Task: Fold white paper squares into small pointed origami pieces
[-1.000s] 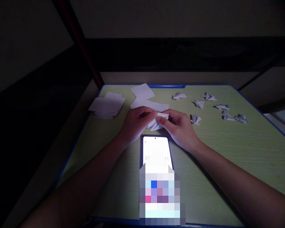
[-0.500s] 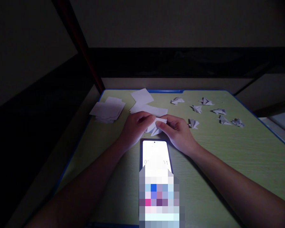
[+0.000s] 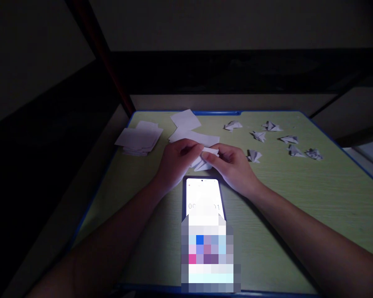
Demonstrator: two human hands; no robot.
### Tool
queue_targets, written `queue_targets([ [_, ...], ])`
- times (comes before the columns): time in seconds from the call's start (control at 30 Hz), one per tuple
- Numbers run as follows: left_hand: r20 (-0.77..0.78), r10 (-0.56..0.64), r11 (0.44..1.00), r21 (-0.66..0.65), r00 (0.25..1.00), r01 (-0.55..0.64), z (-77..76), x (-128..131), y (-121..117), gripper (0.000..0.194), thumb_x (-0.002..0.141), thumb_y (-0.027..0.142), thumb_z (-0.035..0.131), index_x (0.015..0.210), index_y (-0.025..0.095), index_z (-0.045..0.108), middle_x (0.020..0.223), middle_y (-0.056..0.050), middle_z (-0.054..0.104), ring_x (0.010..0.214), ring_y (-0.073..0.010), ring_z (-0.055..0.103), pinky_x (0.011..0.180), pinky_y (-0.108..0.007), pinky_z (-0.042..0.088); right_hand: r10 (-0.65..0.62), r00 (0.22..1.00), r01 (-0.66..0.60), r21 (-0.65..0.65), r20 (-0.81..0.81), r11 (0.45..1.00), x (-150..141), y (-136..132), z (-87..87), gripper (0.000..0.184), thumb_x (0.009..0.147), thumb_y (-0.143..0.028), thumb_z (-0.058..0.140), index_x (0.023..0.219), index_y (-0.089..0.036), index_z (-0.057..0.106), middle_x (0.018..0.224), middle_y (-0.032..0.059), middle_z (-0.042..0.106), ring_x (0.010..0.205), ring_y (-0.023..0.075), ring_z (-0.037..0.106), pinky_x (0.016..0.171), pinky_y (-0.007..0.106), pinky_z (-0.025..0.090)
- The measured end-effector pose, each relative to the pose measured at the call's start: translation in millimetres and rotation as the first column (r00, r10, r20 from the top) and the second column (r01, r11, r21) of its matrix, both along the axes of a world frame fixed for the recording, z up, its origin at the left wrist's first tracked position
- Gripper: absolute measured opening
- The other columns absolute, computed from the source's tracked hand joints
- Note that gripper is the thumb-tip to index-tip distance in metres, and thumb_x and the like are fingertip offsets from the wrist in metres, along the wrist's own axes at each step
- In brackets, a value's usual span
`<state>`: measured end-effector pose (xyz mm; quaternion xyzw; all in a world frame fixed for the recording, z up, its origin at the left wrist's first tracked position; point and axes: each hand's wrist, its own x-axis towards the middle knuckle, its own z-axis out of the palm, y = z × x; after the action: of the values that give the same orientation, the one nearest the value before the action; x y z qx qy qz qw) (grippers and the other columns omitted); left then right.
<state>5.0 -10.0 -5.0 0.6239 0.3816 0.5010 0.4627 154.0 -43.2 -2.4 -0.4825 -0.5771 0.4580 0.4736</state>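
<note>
Between my two hands is a partly folded piece of white paper (image 3: 202,164), just beyond the top end of a lit phone (image 3: 203,194). My left hand (image 3: 179,162) pinches its left side, thumb on top. My right hand (image 3: 233,166) grips the right side, its thumb pressing on the folds near the left thumb. Narrow pointed flaps stick out toward me below the thumbs. The fingers under the paper are hidden. Right behind my hands lie loose white paper sheets (image 3: 186,121).
A stack of white paper (image 3: 139,138) lies at the table's far left. Several small folded paper figures (image 3: 258,136) are spread over the far right. The green table (image 3: 298,215) has a blue edge, and a dark wall stands behind it. The phone's lower part is pixelated.
Both thumbs have shifted slightly on the folded paper, and its lower flaps now point more to the left. The whole scene sits a little higher because the camera has tilted.
</note>
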Motion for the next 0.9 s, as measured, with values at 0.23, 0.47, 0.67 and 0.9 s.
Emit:
queue_targets([
  [0.23, -0.010, -0.009, 1.000, -0.004, 1.000, 0.009, 1.9, 0.6, -0.4, 0.017, 0.072, 0.026, 0.064, 0.059, 0.016, 0.058, 0.052, 0.005, 0.052, 0.051, -0.0074, 0.045, 0.050, -0.022, 0.038, -0.002, 0.999, 0.000, 0.031, 0.044, 1.000, 1.4, 0.6, -4.9, 0.027, 0.080, -0.041, 0.066, 0.075, -0.014, 0.065, 0.063, -0.0001, 0.058, 0.055, 0.0108, 0.046, 0.050, 0.025, 0.033],
  [0.47, -0.003, -0.049, 0.999, -0.015, 0.999, 0.049, 1.1, -0.4, -0.1, 0.011, 0.071, 0.024, 0.066, 0.065, 0.015, 0.063, 0.057, 0.003, 0.059, 0.054, -0.0078, 0.050, 0.053, -0.021, 0.041, 0.012, 0.998, -0.015, 0.044, 0.057, 0.999, 2.0, 0.4, -4.3, 0.026, 0.082, -0.039, 0.064, 0.076, -0.014, 0.064, 0.065, 0.0003, 0.058, 0.057, 0.0113, 0.048, 0.053, 0.026, 0.035],
  [0.67, 0.001, -0.022, 0.999, -0.034, 1.000, 0.022, 2.0, 0.7, -1.0, 0.011, 0.069, 0.024, 0.065, 0.062, 0.016, 0.062, 0.054, 0.003, 0.056, 0.052, -0.0077, 0.047, 0.051, -0.021, 0.039, 0.023, 1.000, -0.024, 0.037, 0.015, 0.999, 1.7, 0.2, -5.2, 0.025, 0.081, -0.040, 0.065, 0.077, -0.015, 0.065, 0.064, -0.0002, 0.058, 0.056, 0.0115, 0.049, 0.051, 0.026, 0.035],
  [0.9, -0.003, -0.010, 1.000, 0.009, 1.000, 0.010, 0.3, 2.2, -1.0, 0.012, 0.070, 0.024, 0.062, 0.061, 0.017, 0.058, 0.053, 0.004, 0.053, 0.051, -0.0076, 0.045, 0.050, -0.022, 0.038, 0.009, 1.000, -0.008, 0.048, -0.018, 0.999, 0.6, -0.3, -3.1, 0.031, 0.079, -0.046, 0.068, 0.074, -0.016, 0.065, 0.064, -0.0001, 0.060, 0.056, 0.0114, 0.049, 0.050, 0.025, 0.035],
])
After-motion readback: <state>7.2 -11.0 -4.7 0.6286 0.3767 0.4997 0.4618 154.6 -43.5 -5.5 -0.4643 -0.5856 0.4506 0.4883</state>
